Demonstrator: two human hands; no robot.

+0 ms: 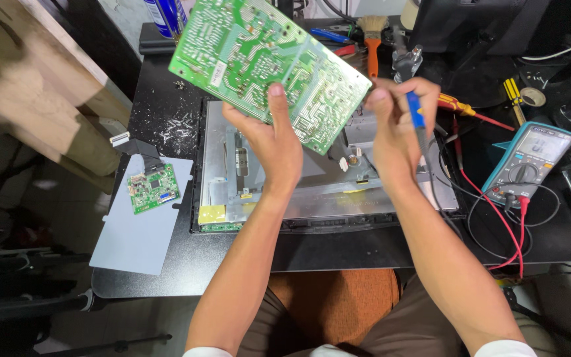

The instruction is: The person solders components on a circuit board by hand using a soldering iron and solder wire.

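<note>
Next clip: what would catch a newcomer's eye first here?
The large green circuit board, held tilted above the desk by the left hand, dominates the top centre. The right hand grips a blue-handled tool at its edge. Below lies an opened monitor back panel, with a multimeter at right.
</note>
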